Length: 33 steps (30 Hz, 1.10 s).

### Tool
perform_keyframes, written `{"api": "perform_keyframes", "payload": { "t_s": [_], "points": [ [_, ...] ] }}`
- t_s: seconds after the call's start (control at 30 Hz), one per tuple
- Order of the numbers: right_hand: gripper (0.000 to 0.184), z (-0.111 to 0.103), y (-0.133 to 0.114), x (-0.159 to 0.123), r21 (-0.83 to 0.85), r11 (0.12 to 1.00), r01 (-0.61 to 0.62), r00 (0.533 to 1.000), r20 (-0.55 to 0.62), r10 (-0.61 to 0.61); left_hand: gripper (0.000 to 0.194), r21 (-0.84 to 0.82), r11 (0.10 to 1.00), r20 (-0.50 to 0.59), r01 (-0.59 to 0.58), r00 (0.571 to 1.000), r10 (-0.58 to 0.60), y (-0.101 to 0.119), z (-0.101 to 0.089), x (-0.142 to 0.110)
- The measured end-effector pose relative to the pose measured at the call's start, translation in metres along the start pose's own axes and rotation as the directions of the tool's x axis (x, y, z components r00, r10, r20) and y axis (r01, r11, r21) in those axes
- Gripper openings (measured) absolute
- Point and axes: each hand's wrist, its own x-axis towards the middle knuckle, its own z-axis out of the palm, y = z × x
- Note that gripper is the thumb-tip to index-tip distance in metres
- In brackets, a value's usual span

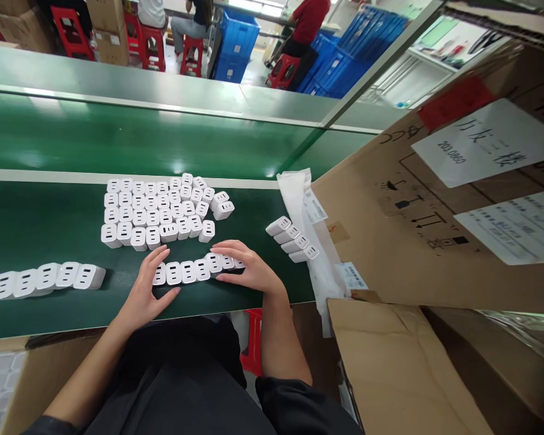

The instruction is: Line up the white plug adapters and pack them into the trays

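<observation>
A short row of white two-port charger blocks (188, 272) stands on the green work surface between my hands. My left hand (142, 291) grips the row's left end, fingers behind and thumb in front. Around the right end curls my right hand (252, 270), which partly hides the last blocks. Just beyond is a larger group of the same chargers (152, 202), standing close together in several rows with the right side uneven. Further left, another short row of chargers (48, 278) leans slightly. A few tilted chargers (292, 238) lie at the right.
White plastic wrapping (317, 260) hangs over the table's right edge beside a large cardboard box (390, 241). An open carton flap (390, 356) is at lower right. A green conveyor belt (140, 136) runs behind. Blue crates (238, 39), red stools (152, 48) and seated people are beyond.
</observation>
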Motion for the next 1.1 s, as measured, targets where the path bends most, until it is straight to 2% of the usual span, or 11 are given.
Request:
{"api": "perform_keyframes", "payload": {
  "t_s": [0.07,0.2,0.37,0.47,0.57,0.73,0.97,1.1],
  "points": [
    [0.044,0.004,-0.001,0.0,0.014,1.0,-0.003,1.0,-0.008,0.003,0.068,0.003,1.0,-0.004,0.005,1.0,-0.005,0.0,0.001,0.0],
    [0.043,0.007,-0.005,-0.005,0.031,0.999,-0.023,0.999,-0.03,0.024,0.064,-0.002,1.0,-0.005,0.001,1.0,-0.001,0.0,0.001,0.001],
    [0.066,0.007,0.001,-0.018,0.089,0.996,0.025,0.992,-0.125,-0.013,0.066,-0.016,1.0,-0.01,0.005,1.0,-0.005,0.001,0.0,0.002],
    [0.071,0.009,0.009,-0.027,0.142,0.99,0.007,0.985,-0.174,0.018,0.069,-0.023,0.999,-0.009,0.026,1.0,-0.026,0.001,-0.001,0.002],
    [0.07,0.013,0.013,-0.032,0.135,0.99,-0.033,0.986,-0.158,0.054,0.07,-0.029,0.999,-0.008,0.037,0.999,-0.037,0.002,-0.001,0.002],
    [0.064,0.015,0.011,-0.029,0.121,0.992,-0.025,0.989,-0.143,0.042,0.069,-0.017,0.998,-0.001,0.066,0.998,-0.066,0.002,-0.001,0.003],
    [0.068,0.015,0.01,-0.03,0.096,0.994,-0.061,0.982,-0.171,0.076,0.071,-0.049,0.994,0.004,0.101,0.995,-0.101,0.001,-0.002,0.003],
    [0.064,0.016,0.01,-0.031,0.086,0.994,-0.068,0.982,-0.171,0.082,0.073,-0.066,0.993,0.012,0.095,0.995,-0.095,0.002,-0.002,0.003]
  ]
}}
